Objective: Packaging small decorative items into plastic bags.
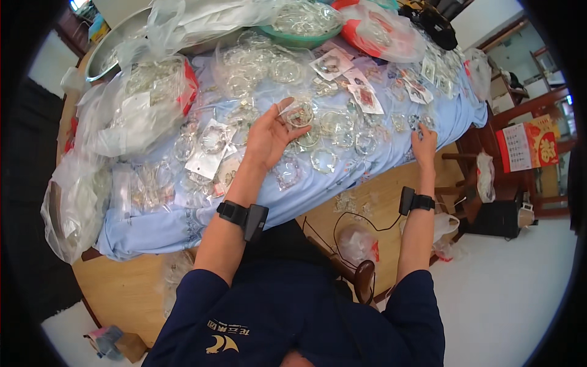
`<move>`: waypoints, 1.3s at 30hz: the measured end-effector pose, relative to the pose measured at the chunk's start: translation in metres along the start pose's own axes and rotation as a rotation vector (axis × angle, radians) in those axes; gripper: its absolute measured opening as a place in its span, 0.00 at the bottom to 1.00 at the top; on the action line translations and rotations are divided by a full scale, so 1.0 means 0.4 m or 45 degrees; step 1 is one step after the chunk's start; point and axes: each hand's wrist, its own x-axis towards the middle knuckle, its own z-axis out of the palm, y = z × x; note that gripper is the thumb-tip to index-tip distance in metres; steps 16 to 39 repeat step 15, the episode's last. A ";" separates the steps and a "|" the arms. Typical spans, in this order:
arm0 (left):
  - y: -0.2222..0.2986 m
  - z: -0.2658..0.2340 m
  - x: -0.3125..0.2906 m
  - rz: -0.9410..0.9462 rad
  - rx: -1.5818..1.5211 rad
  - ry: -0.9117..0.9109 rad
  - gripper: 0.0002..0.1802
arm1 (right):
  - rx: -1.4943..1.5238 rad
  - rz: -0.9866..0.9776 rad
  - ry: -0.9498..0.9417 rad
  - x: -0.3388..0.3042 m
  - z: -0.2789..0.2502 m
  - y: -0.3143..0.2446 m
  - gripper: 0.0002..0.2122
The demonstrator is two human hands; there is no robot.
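Observation:
Over the middle of the table, my left hand (267, 137) holds a bracelet in a clear bag (299, 115) between thumb and fingers. Further right, near the table's front edge, my right hand (424, 147) has its fingers bent down on a small dark beaded piece, too small to make out fully. Around both hands lie several bagged bracelets, one a pale ring (323, 160) and another with purplish beads (287, 174). To the left, a bracelet on a white card (214, 139) rests on the blue cloth (153, 229).
Large clear bags of bracelets (143, 110) crowd the table's left side. At the back stand a green basin (299, 38), a metal basin (101, 61) and a red-and-clear bag (382, 33). Cables and plastic bags (358, 244) lie on the floor by a wooden chair.

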 end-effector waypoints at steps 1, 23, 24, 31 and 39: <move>-0.001 -0.001 0.001 -0.006 -0.012 -0.009 0.24 | -0.005 0.012 -0.009 0.001 -0.002 0.002 0.20; -0.013 -0.031 0.018 0.017 0.043 -0.041 0.26 | 0.395 0.175 0.046 -0.025 -0.032 -0.024 0.21; -0.013 -0.031 0.018 0.017 0.043 -0.041 0.26 | 0.395 0.175 0.046 -0.025 -0.032 -0.024 0.21; -0.013 -0.031 0.018 0.017 0.043 -0.041 0.26 | 0.395 0.175 0.046 -0.025 -0.032 -0.024 0.21; -0.013 -0.031 0.018 0.017 0.043 -0.041 0.26 | 0.395 0.175 0.046 -0.025 -0.032 -0.024 0.21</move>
